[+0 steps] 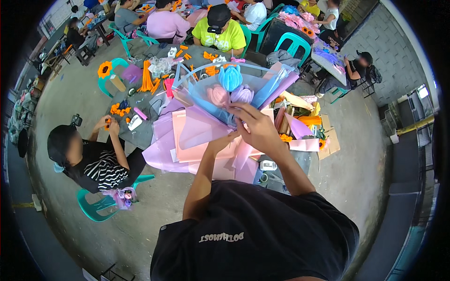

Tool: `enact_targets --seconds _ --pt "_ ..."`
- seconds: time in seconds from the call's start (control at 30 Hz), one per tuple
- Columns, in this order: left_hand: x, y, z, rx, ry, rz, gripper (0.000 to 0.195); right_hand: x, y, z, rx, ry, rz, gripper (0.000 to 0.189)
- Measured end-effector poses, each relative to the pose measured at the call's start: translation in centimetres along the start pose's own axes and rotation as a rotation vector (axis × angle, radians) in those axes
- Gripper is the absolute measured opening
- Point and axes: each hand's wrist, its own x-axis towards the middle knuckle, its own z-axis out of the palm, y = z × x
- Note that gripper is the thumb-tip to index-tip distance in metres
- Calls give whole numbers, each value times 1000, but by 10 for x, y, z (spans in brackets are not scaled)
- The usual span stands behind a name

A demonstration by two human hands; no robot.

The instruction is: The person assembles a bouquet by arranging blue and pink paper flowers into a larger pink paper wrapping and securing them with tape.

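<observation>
A wrapped bouquet is held up in front of me. It has a blue tulip-shaped flower (pixel 230 78), a pink one (pixel 218 96) and a lilac one (pixel 242 94), apparently of pipe cleaner. Around them fan translucent, blue and lilac wrapping sheets (pixel 204 123). My left hand (pixel 223 141) grips the bouquet's lower end, its fingers partly hidden behind the wrap. Thumb and fingers of my right hand (pixel 255 128) pinch at the wrapping just below the flowers. Beneath lie stacked pink sheets (pixel 191 154) and lilac sheets (pixel 163 151) on the table.
Orange pipe cleaners (pixel 147 77), white glue guns (pixel 135 122) and a tape roll (pixel 263 178) lie on the grey table (pixel 135 137). A box of wrapping scraps and flowers (pixel 328 135) stands right. One person (pixel 102 158) sits left, another (pixel 219 35) opposite, near green plastic chairs (pixel 293 44).
</observation>
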Motion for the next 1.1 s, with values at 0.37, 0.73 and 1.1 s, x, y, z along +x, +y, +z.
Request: enact_targets --seconds 0.37,0.73,1.1 --pt "3 -20 11 -328 -242 -148 47 -95 90 92 991 673 794 63" --pt "-23 -129 80 -241 -289 -238 51 -233 137 137 1277 289 1035 53" --pt "-99 -195 162 117 72 36 78 -331 117 165 1139 546 1154 85"
